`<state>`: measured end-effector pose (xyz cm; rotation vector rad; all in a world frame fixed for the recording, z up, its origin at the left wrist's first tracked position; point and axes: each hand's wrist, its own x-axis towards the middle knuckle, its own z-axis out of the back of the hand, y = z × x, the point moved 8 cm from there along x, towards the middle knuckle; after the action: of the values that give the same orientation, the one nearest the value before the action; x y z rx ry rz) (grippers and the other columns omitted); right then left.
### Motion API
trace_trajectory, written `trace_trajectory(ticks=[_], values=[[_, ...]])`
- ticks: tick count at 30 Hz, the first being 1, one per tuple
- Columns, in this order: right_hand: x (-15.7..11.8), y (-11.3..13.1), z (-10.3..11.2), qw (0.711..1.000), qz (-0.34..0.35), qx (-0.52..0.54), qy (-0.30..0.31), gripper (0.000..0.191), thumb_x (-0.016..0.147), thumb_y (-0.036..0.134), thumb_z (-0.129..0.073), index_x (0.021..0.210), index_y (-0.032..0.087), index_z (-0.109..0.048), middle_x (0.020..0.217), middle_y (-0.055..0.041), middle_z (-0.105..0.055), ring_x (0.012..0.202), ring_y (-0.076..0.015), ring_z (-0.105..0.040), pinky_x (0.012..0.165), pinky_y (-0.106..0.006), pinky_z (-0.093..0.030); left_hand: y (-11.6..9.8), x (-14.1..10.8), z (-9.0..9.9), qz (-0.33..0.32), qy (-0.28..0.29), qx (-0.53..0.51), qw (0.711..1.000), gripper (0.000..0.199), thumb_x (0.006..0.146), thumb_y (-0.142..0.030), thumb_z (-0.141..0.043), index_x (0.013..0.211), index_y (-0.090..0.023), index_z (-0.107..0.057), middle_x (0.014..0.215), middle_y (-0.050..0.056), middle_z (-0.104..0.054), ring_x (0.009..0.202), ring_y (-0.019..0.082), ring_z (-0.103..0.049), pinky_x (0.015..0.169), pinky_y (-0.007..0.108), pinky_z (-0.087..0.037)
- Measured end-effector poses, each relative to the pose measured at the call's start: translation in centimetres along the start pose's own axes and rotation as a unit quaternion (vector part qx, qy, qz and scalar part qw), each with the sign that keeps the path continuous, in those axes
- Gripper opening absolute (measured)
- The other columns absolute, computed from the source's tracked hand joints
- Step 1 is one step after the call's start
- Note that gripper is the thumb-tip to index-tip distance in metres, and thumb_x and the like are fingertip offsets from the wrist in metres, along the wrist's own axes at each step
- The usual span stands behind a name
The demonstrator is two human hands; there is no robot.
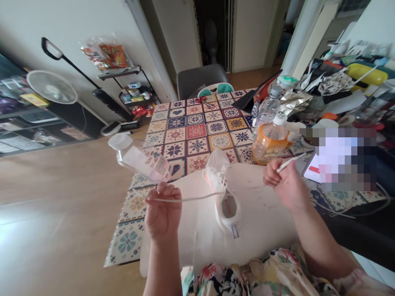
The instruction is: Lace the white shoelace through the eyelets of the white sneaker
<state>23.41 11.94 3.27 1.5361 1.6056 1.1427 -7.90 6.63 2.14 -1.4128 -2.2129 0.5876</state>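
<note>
A white shoe point(228, 213) lies on a pale sheet point(256, 222), its toe pointing away from me and its opening facing up. From its lacing a white lace point(191, 200) runs left to my left hand point(163, 209), which pinches it between thumb and finger. My right hand point(288, 183), to the right of the shoe, is closed on a thin white strip point(291, 162), perhaps a lace end; whether it joins the shoe cannot be made out.
A clear jar with a white lid point(120, 142) lies beyond my left hand. An orange-labelled bottle point(268, 142), a clear bottle point(270, 105) and a lit phone point(314, 167) are on the right. Scissors point(205, 100) lie at the table's far end.
</note>
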Motion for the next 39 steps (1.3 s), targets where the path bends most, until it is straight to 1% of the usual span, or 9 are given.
trace_trajectory(ticks=[3, 6, 11, 16, 22, 28, 34, 37, 39], values=[[-0.6, 0.2, -1.7, 0.987, 0.042, -0.153, 0.020, 0.042, 0.097, 0.056, -0.043, 0.079, 0.021, -0.061, 0.059, 0.0038, -0.035, 0.049, -0.0113, -0.032, 0.046, -0.024, -0.029, 1.2, -1.2, -3.0, 0.031, 0.121, 0.140, 0.982, 0.019, 0.068, -0.034, -0.084, 0.062, -0.023, -0.070, 0.055, -0.004, -0.050, 0.048, 0.007, -0.046, 0.048, 0.019, -0.042], [-1.7, 0.8, -5.1, 0.929, 0.122, -0.338, 0.092, 0.029, 0.099, 0.038, -0.048, 0.090, 0.021, -0.069, 0.068, -0.0004, -0.052, 0.061, -0.0127, -0.051, 0.055, -0.025, -0.042, 3.6, -2.9, -5.5, 0.079, 0.202, 0.297, 0.930, 0.017, 0.070, -0.034, -0.083, 0.063, -0.020, -0.076, 0.055, 0.002, -0.060, 0.053, 0.012, -0.054, 0.051, 0.024, -0.044], [-4.3, 1.7, -9.9, 0.821, 0.307, -0.457, 0.154, 0.021, 0.097, 0.017, -0.050, 0.107, 0.021, -0.067, 0.081, -0.0042, -0.063, 0.070, -0.0147, -0.061, 0.063, -0.025, -0.051, 7.3, -4.3, -5.9, 0.197, 0.122, 0.295, 0.927, 0.041, 0.060, -0.033, -0.089, 0.097, -0.021, -0.078, 0.058, -0.001, -0.066, 0.051, 0.011, -0.057, 0.052, 0.023, -0.049], [-5.7, 1.6, -11.2, 0.768, 0.374, -0.484, 0.188, 0.028, 0.095, 0.011, -0.048, 0.118, 0.016, -0.062, 0.094, -0.0104, -0.066, 0.082, -0.0191, -0.063, 0.071, -0.031, -0.056, 8.1, -4.3, -5.2, 0.184, 0.063, 0.249, 0.949, 0.035, 0.059, -0.035, -0.089, 0.088, -0.021, -0.077, 0.064, -0.001, -0.069, 0.048, 0.008, -0.056, 0.047, 0.018, -0.047], [-5.0, 1.8, -10.4, 0.846, 0.319, -0.397, 0.160, 0.013, 0.093, 0.013, -0.057, 0.103, 0.018, -0.063, 0.091, -0.0068, -0.065, 0.082, -0.0147, -0.064, 0.073, -0.025, -0.056, 7.1, -4.6, -5.7, 0.099, 0.078, 0.307, 0.943, 0.014, 0.069, -0.029, -0.084, 0.080, -0.022, -0.078, 0.074, 0.002, -0.071, 0.055, 0.008, -0.060, 0.049, 0.016, -0.048], [-5.4, 1.4, -9.9, 0.871, 0.301, -0.358, 0.148, 0.011, 0.093, 0.012, -0.052, 0.094, 0.022, -0.057, 0.084, -0.0035, -0.066, 0.077, -0.0152, -0.064, 0.069, -0.026, -0.053, 6.0, -4.6, -6.9, 0.038, 0.126, 0.342, 0.930, 0.007, 0.071, -0.026, -0.081, 0.073, -0.021, -0.077, 0.071, 0.004, -0.072, 0.067, 0.014, -0.066, 0.062, 0.022, -0.054], [-4.4, -0.4, -6.5, 0.945, 0.172, -0.277, 0.013, 0.011, 0.100, 0.029, -0.044, 0.096, 0.023, -0.053, 0.076, -0.0013, -0.063, 0.057, -0.0127, -0.057, 0.051, -0.024, -0.045, 6.3, -5.0, -7.3, 0.055, 0.155, 0.380, 0.910, 0.015, 0.072, -0.029, -0.080, 0.066, -0.018, -0.071, 0.070, 0.005, -0.073, 0.064, 0.016, -0.067, 0.057, 0.024, -0.052], [-3.2, -1.6, -6.3, 0.957, 0.076, -0.278, 0.036, 0.014, 0.095, 0.036, -0.055, 0.094, 0.023, -0.053, 0.067, 0.0022, -0.058, 0.056, -0.0122, -0.056, 0.049, -0.022, -0.043, 5.7, -5.1, -7.7, 0.015, 0.171, 0.406, 0.898, 0.010, 0.073, -0.022, -0.078, 0.066, -0.018, -0.071, 0.068, 0.005, -0.072, 0.063, 0.015, -0.065, 0.057, 0.023, -0.050], [-2.8, -1.3, -6.8, 0.948, 0.064, -0.302, 0.076, 0.013, 0.095, 0.035, -0.056, 0.098, 0.022, -0.056, 0.071, 0.0012, -0.060, 0.061, -0.0127, -0.058, 0.053, -0.022, -0.045, 5.1, -5.0, -7.8, -0.009, 0.169, 0.418, 0.893, 0.005, 0.074, -0.018, -0.076, 0.071, -0.019, -0.073, 0.070, 0.004, -0.072, 0.065, 0.014, -0.065, 0.059, 0.023, -0.050]])
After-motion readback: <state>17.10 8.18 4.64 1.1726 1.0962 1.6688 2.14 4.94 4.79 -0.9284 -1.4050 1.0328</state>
